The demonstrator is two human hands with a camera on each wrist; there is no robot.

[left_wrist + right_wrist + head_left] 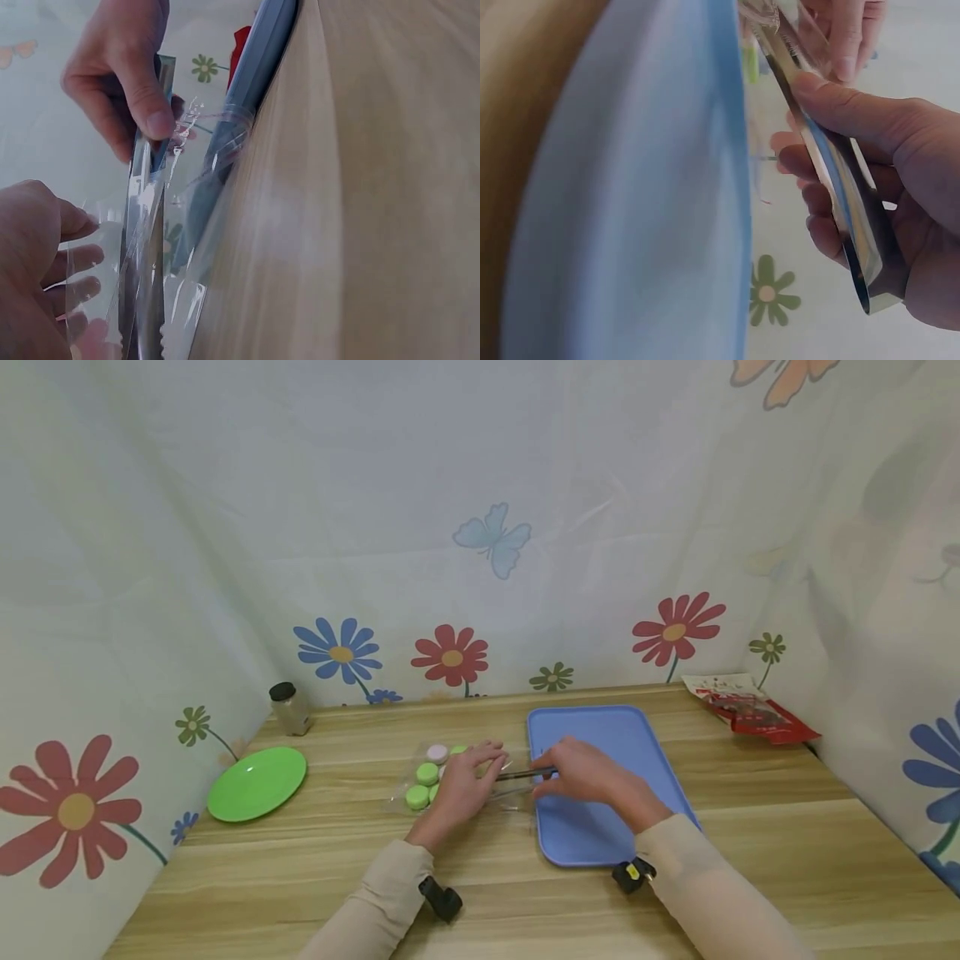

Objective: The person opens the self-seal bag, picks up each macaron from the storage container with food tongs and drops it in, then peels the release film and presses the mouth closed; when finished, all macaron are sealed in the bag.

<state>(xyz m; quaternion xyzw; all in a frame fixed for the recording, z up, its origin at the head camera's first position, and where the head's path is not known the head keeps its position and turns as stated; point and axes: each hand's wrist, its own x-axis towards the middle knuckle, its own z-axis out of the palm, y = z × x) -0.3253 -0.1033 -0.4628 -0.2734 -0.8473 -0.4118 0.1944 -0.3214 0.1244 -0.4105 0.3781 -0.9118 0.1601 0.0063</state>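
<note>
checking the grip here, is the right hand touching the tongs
Touching. The right wrist view shows it: the right hand holds the tongs, thumb resting on the metal.

- Tongs (847, 195): shiny, smooth metal
- Bag (180, 292): clear, glossy, creased plastic
- Plate (257, 783), eight o'clock in head view: glossy plastic
- Tray (600, 752): smooth, matt plastic
- Tabletop (510, 910): smooth wood grain

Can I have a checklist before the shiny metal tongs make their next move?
1. Bare right hand holds the long, shiny metal tongs: ok.
2. Bare left hand gripping the clear plastic bag firmly: cannot tell.
3. Small, round green treats out of the bag: not ok, the ones showing are inside it.
4. Tongs pinching a treat: cannot tell, their far ends don't show.
5. Flat, rectangular blue plastic tray near the bag: ok.
</note>
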